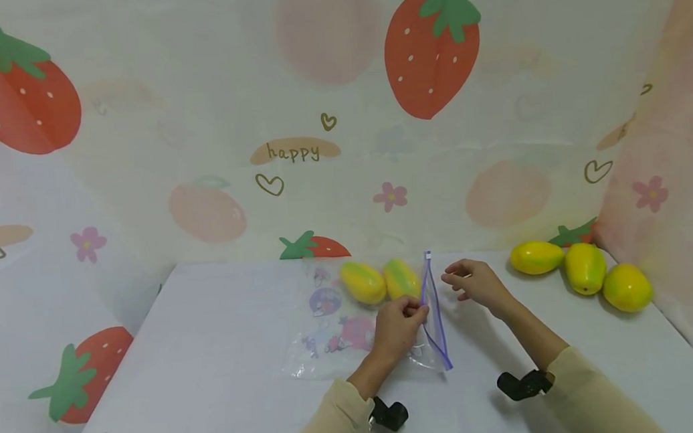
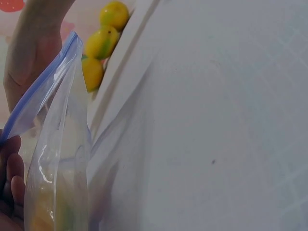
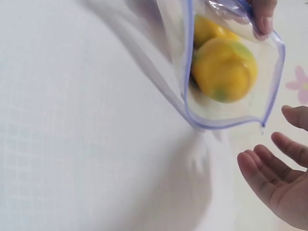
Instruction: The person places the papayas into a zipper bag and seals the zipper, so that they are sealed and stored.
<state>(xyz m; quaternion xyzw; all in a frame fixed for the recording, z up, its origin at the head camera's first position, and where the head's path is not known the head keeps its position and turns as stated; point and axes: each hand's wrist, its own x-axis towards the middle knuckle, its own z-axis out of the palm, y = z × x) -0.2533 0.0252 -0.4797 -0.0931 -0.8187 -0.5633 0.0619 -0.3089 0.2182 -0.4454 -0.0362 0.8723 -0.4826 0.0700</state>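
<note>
A clear zip bag (image 1: 305, 363) with printed pictures and a purple zip edge (image 1: 442, 330) lies on the table, its mouth facing right. Inside it are two yellow-green mango-like fruits, one on the left (image 1: 363, 284) and one on the right (image 1: 402, 280). My left hand (image 1: 397, 330) pinches the bag's rim between thumb and fingers. In the right wrist view the mouth gapes and a fruit (image 3: 225, 70) shows within. Just right of the mouth, my right hand (image 1: 478, 288) is held in the air with loosely bent fingers and nothing in them.
Three more yellow-green fruits stand at the table's back right: one lying lengthwise (image 1: 536, 258), a middle one (image 1: 585, 269) and a rounder-looking one (image 1: 627, 288). A strawberry-print backdrop (image 1: 345, 196) rises behind the white table (image 1: 213, 387). Black devices (image 1: 390, 414) sit at both wrists.
</note>
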